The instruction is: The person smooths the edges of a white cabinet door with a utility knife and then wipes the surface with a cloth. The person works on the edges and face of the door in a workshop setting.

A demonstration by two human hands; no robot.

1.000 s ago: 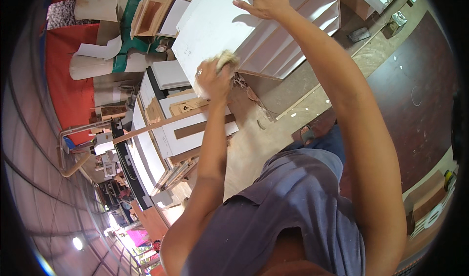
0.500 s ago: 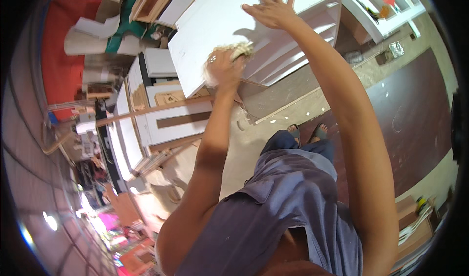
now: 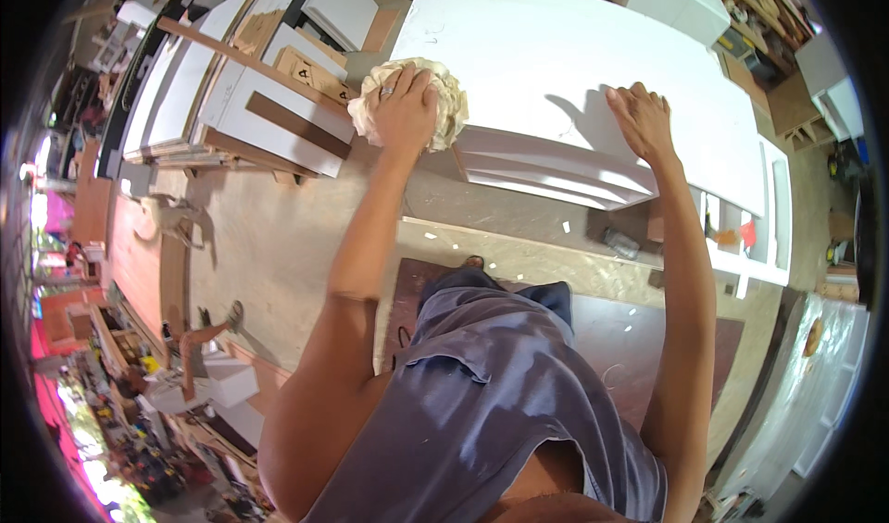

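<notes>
My left hand (image 3: pixel 405 111) is closed on a bunched cream cloth (image 3: pixel 451 106) at the near left edge of a white cabinet (image 3: pixel 528 46). A ring shows on one finger. The cloth bulges out around the hand and laps over the panel's edge. Farther right, my right hand (image 3: pixel 645 125) is above or on the same white surface, empty, with thumb apart and fingers loosely bent. Its shadow falls on the panel to its left. Whether its fingertips touch the panel I cannot tell. Open shelf spaces (image 3: pixel 546 167) show along the cabinet's near side.
White boards (image 3: pixel 236 97) and a long wooden strip (image 3: pixel 250 60) lie stacked at left. A dark brown sheet (image 3: pixel 593 338) is on the floor by my feet. A white frame (image 3: pixel 773 208) stands at right, near a plastic-wrapped panel (image 3: pixel 796 384). Another person's leg (image 3: pixel 199 338) shows lower left.
The view has swung, so the cabinet now lies more level across the top. My left hand with the cloth is now at the panel's near left edge. The right hand's fingers are less spread.
</notes>
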